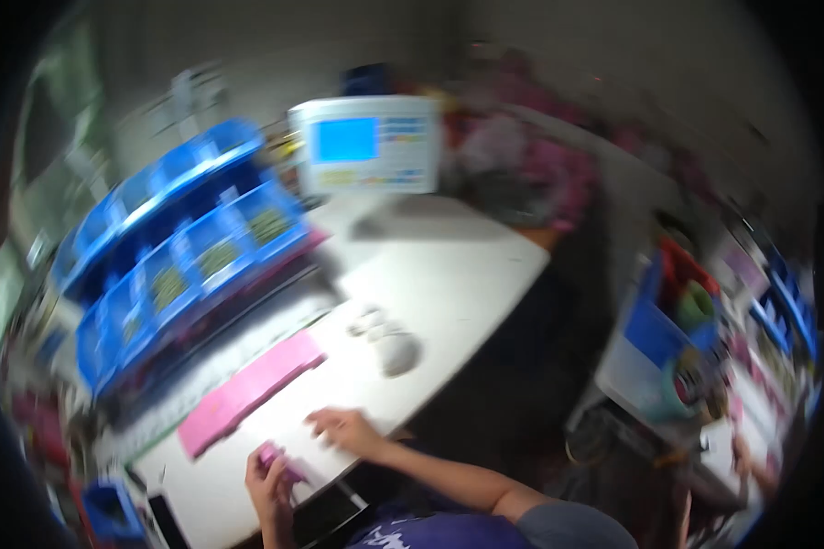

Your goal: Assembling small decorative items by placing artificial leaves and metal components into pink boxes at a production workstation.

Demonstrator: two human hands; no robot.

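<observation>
My left hand (pixel 264 485) is at the table's near edge, its fingers closed round a small pink piece (pixel 287 464) whose exact kind is too blurred to tell. To its right, my right hand (pixel 346 432) hovers over the white tabletop with fingers apart and nothing visible in them. A flat pink strip with notched edges (pixel 247 389) lies on the table beyond both hands. Farther right sits a rounded greyish-white object (pixel 398 354), with smaller looped pale shapes beside it; blur hides what they are.
Blue bins (pixel 192 261) in two tiers, several holding small greenish parts, stand at the left. A white device with a blue screen (pixel 366 146) is at the table's far end. Across the dark gap at right are a bin of coloured items (pixel 655 339) and another person's hand (pixel 746 457).
</observation>
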